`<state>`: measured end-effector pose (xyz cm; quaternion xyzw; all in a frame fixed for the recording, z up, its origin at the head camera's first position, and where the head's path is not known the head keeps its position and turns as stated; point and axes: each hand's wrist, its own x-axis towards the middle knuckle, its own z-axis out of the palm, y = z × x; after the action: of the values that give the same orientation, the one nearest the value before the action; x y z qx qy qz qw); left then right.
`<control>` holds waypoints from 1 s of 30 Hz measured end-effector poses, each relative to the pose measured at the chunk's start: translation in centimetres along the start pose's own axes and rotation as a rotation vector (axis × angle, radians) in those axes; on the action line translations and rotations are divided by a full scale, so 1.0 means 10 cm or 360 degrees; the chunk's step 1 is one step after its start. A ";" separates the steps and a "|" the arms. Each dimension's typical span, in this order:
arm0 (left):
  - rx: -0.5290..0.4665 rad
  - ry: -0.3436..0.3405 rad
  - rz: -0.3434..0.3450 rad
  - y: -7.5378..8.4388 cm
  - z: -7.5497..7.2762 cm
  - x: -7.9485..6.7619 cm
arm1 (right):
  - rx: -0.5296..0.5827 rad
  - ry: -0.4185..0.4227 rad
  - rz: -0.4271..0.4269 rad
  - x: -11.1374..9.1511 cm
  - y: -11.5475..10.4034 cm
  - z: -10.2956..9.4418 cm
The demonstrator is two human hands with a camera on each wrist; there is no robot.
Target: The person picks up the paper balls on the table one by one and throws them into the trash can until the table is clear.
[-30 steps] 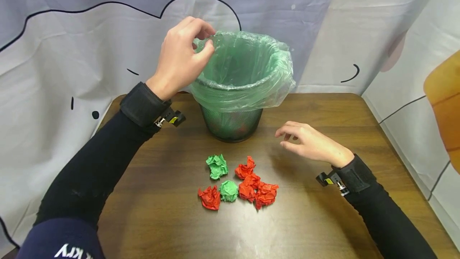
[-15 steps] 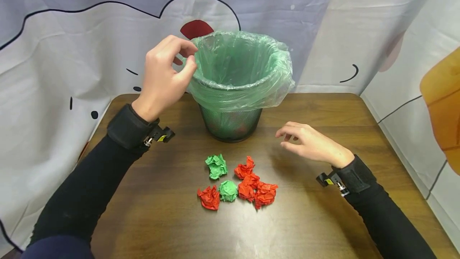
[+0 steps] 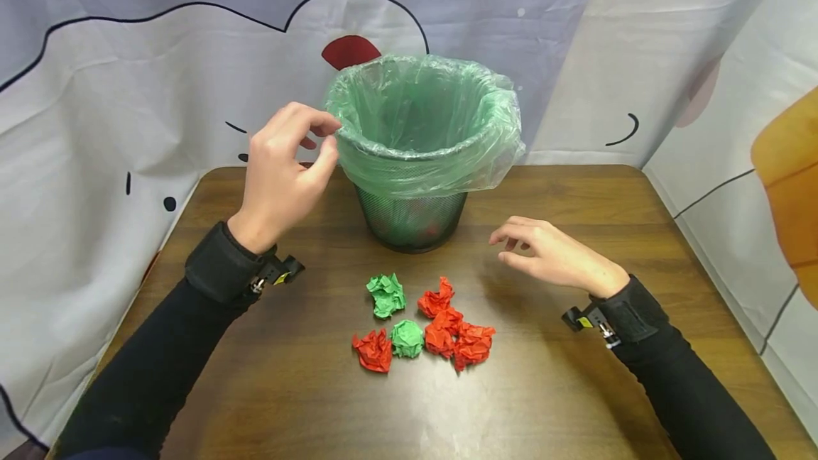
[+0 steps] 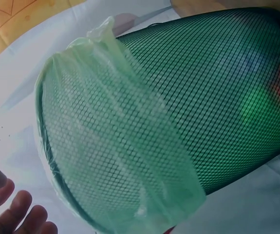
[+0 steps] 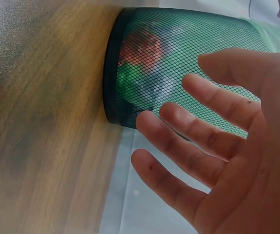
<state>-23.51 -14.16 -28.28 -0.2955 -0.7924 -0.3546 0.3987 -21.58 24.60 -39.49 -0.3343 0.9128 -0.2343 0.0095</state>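
Observation:
My left hand (image 3: pixel 281 169) hovers at the left side of a mesh wastebasket (image 3: pixel 412 222), thumb and fingers loosely bent with nothing between them. In the left wrist view its fingertips (image 4: pixel 20 204) appear beside the rim. A green plastic bag (image 3: pixel 428 169) lines the basket and folds over its edge. To the right of the basket, my right hand (image 3: pixel 549 254) is held over the table, relaxed and holding nothing. In front of the basket lie a green paper ball (image 3: pixel 386 295), a paler green one (image 3: pixel 407 338), a red one (image 3: pixel 373 351) and several more red paper balls (image 3: pixel 473 346).
The wooden table (image 3: pixel 307 403) carries everything. Through the mesh, red and green crumpled shapes (image 5: pixel 140 53) show at the bottom of the basket. A printed curtain (image 3: pixel 160 91) hangs close behind and along the sides.
My left hand has drawn back from over the basket's rim, moving left and down toward me. My right hand and the paper balls have stayed in place.

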 end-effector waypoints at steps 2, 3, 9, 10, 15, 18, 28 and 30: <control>-0.0012 -0.0010 -0.0021 0.01 0.00 -0.05 | -0.0001 0.0003 -0.0005 0.00 0.00 0.00; -0.0018 -0.0015 -0.0030 0.01 0.01 -0.08 | 0.0002 0.0004 -0.0003 0.00 0.00 0.01; -0.0042 -0.0051 -0.0025 0.00 0.04 -0.26 | 0.0024 0.0002 0.0002 0.00 -0.01 0.00; -0.0044 -0.0067 -0.0022 -0.01 0.05 -0.30 | 0.0023 -0.0001 0.0000 -0.01 -0.01 0.00; -0.0079 -0.0135 -0.0082 -0.05 0.11 -0.46 | 0.0002 -0.0016 0.0002 -0.02 -0.04 0.02; -0.0078 -0.0176 -0.0110 -0.07 0.13 -0.53 | -0.0013 -0.0027 0.0005 -0.03 -0.07 0.01; -0.0103 -0.0228 -0.0181 -0.11 0.24 -0.74 | -0.0038 -0.0053 0.0018 -0.05 -0.14 0.00; -0.0097 -0.0248 -0.0192 -0.12 0.25 -0.78 | -0.0045 -0.0056 0.0017 -0.05 -0.15 0.00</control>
<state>-21.51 -14.31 -36.28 -0.2860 -0.8263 -0.3777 0.3047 -20.26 23.94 -38.92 -0.3335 0.9176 -0.2153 0.0222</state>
